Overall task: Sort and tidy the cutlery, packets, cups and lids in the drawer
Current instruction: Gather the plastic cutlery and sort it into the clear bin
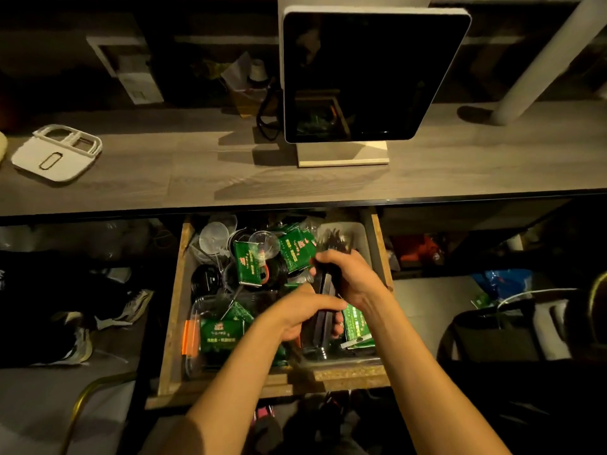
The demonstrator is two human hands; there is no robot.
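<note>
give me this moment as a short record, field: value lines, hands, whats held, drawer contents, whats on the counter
left hand: left hand grips the near end of the black cutlery bundle
right hand: right hand grips the bundle's far end
drawer: open wooden drawer, cluttered
contents: green packets, clear cups, black lids
counter: dark tablet on a stand, white lid

We can see pale printed characters on the green packets (222,334) in the drawer (174,310), possibly Chinese, but too blurred for us to read. We make out no other lettering.
</note>
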